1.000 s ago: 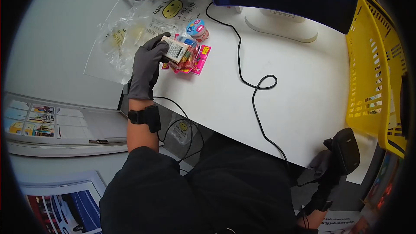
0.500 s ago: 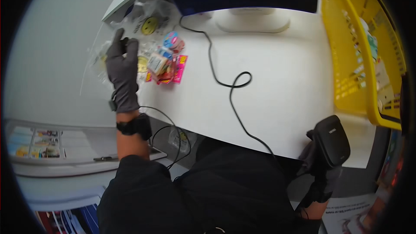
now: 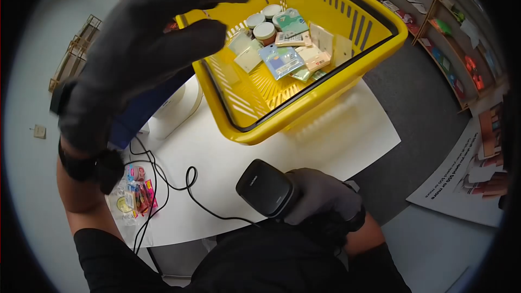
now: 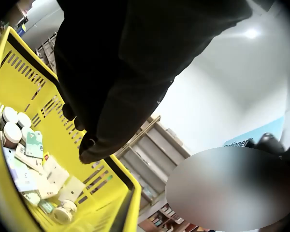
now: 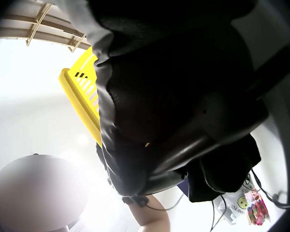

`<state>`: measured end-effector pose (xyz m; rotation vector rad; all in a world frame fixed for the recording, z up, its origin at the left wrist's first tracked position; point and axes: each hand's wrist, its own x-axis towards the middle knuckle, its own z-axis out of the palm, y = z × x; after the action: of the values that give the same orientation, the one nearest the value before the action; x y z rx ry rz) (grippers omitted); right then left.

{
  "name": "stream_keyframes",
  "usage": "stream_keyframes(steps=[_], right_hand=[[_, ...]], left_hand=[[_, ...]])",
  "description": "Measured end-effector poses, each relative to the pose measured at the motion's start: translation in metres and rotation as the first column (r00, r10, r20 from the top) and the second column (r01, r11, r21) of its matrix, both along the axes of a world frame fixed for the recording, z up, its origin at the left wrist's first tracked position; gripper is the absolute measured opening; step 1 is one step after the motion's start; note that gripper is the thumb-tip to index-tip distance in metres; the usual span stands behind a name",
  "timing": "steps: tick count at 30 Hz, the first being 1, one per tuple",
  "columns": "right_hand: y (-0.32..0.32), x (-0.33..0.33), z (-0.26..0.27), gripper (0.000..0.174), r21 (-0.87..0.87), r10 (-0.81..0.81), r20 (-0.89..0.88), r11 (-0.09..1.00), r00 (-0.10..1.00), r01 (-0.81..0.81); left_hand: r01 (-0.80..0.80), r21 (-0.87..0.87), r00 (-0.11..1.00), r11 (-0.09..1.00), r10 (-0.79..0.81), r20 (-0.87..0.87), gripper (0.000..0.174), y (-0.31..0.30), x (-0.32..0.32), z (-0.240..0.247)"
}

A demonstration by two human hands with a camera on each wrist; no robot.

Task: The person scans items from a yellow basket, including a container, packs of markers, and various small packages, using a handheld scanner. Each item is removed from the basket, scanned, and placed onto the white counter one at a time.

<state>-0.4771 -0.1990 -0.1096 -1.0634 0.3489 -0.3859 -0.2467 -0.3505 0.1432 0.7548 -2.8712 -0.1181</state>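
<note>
We judge the work partial: packets (image 3: 144, 198) on the desk (image 3: 217, 163), packs (image 3: 280, 61) and jars (image 3: 265, 31) left in the yellow basket (image 3: 255, 137), our left hand (image 3: 130, 49) empty with thumb and fingers apart, our right hand (image 3: 325, 198) gripping the black handheld device (image 3: 265, 187).

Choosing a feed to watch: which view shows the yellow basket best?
The head view: it shows the yellow basket nearly whole, with packets inside. The left wrist view crops it but shows packets too; the right wrist view shows only a strip.
</note>
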Motion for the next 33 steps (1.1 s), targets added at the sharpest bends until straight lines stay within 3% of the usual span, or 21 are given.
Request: stream_keyframes(steps=[2, 4, 6, 11, 12, 13, 18, 22, 25, 26, 29, 31, 33], right_hand=[[0.001, -0.001, -0.004, 0.050, -0.045, -0.004, -0.008, 0.999, 1.000, 0.004], [-0.001, -0.004, -0.003, 0.049, -0.063, -0.005, -0.015, 0.998, 1.000, 0.004], [-0.001, -0.005, -0.004, 0.048, -0.064, 0.013, -0.039, 0.998, 0.999, -0.015], [-0.001, -0.008, -0.008, 0.048, -0.157, -0.027, 0.028, 0.987, 0.999, 0.032], [-0.002, -0.011, -0.004, 0.048, -0.128, -0.010, 0.010, 0.992, 1.000, 0.012], [-0.002, -0.013, 0.001, 0.047, -0.098, 0.007, -0.008, 0.995, 1.000, -0.008], [-0.001, -0.015, -0.001, 0.045, -0.130, -0.027, -0.077, 0.991, 0.997, 0.017], [-0.001, -0.024, 0.018, 0.042, -0.022, -0.025, -0.056, 0.999, 0.998, 0.024], [-0.001, -0.018, 0.009, 0.042, -0.021, -0.018, -0.056, 1.000, 0.998, 0.016], [0.000, -0.015, 0.005, 0.042, -0.014, -0.008, -0.055, 1.000, 0.998, 0.008], [0.004, -0.010, -0.005, 0.044, 0.099, -0.011, -0.001, 0.995, 1.000, 0.011], [0.008, -0.008, -0.009, 0.046, 0.154, -0.006, 0.019, 0.988, 1.000, 0.003], [0.011, -0.006, -0.010, 0.049, 0.222, -0.041, 0.021, 0.975, 0.999, 0.036]], left_hand=[[-0.184, -0.027, 0.958, 0.982, 0.186, 0.217, 0.053, -0.020, -0.054, -0.011], [-0.189, -0.037, 0.945, 0.981, 0.192, 0.265, 0.053, -0.048, -0.092, -0.024], [-0.325, -0.103, 0.825, 0.940, 0.335, 0.455, 0.056, -0.061, -0.131, -0.029], [-0.235, -0.229, 0.664, 0.945, 0.328, 0.672, 0.053, -0.153, -0.155, -0.080], [-0.451, 0.179, 0.750, 0.875, 0.262, 0.608, 0.050, -0.173, -0.145, -0.101], [-0.537, 0.566, 0.824, 0.626, 0.245, 0.510, 0.048, -0.194, -0.136, -0.117], [-0.589, 0.568, 0.799, 0.574, 0.311, 0.514, 0.043, -0.187, -0.154, -0.134], [-0.555, 0.447, 0.795, 0.702, 0.288, 0.534, 0.039, -0.171, -0.160, -0.118], [-0.350, 0.357, 0.848, 0.866, 0.130, 0.515, 0.038, -0.162, -0.160, -0.103], [-0.354, 0.359, 0.850, 0.863, 0.138, 0.508, 0.038, -0.159, -0.155, -0.099], [-0.280, 0.194, 0.904, 0.940, 0.190, 0.383, 0.037, -0.118, -0.143, -0.055], [-0.466, 0.211, 0.885, 0.859, 0.450, 0.123, 0.031, -0.073, -0.125, -0.033], [-0.428, 0.294, 0.874, 0.855, 0.474, -0.104, 0.027, -0.043, -0.090, -0.012]])
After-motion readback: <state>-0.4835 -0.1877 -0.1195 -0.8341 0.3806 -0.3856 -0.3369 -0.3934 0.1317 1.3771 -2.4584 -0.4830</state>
